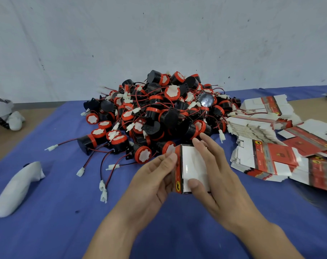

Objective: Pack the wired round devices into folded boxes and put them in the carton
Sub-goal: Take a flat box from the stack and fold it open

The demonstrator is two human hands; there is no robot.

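On the near part of the bench (308,113), over its blue cloth (56,225), both hands hold a small folded box (191,163), with its white panel facing up and a red side strip with a black-and-yellow emblem towards the left. The left hand (155,176) grips the box from the left, its thumb laid against the red strip and its fingers tucked out of sight behind or beneath it. The right hand (220,176) lies palm down over the right of the box, with its thumb pressed on the near end of the white panel. The right hand's fingers (205,144) stretch straight and close together along the right edge, past the far end.

Just beyond the box rises a heap of wired round devices (159,113): black drums with red caps, thin red-and-black leads and white plug ends trailing towards the near left. To the right lie slumped stacks of flat box blanks (261,146), printed red, grey and white. A white padded bundle (17,187) lies on the cloth at the near left. A pale wall (159,34) stands behind.
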